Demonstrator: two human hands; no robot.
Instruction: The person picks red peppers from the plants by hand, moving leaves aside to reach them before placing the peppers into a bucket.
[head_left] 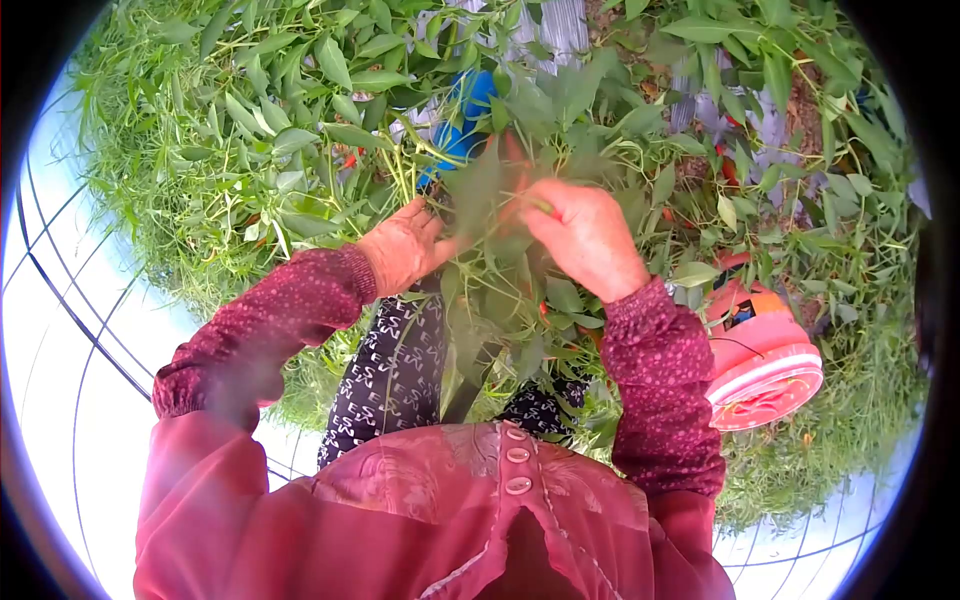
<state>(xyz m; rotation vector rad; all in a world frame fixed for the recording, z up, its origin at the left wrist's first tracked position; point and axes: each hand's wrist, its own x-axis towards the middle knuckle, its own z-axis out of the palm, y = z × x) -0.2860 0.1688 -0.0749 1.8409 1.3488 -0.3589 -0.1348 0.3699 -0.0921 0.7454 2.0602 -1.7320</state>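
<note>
Among the leafy chili pepper plants (330, 130), both my hands work close together in front of my body. My right hand (588, 245) is closed in a pinch on a red chili pepper (514, 175), smeared by motion; a bit of green stem shows at the fingertips. My left hand (400, 250) reaches into the stems a little to the left, fingers curled about a pepper plant branch (480, 225). Leaves hide part of its fingertips. Blurred leaves hang between the two hands, and more red peppers (350, 160) show within the foliage.
A pink bucket (765, 360) stands in the plants at right, beside my right sleeve. A blue object (468, 115), partly hidden, lies beyond my hands. Silvery plastic sheeting (560, 35) covers ground between rows. My legs in patterned trousers (390, 360) are below.
</note>
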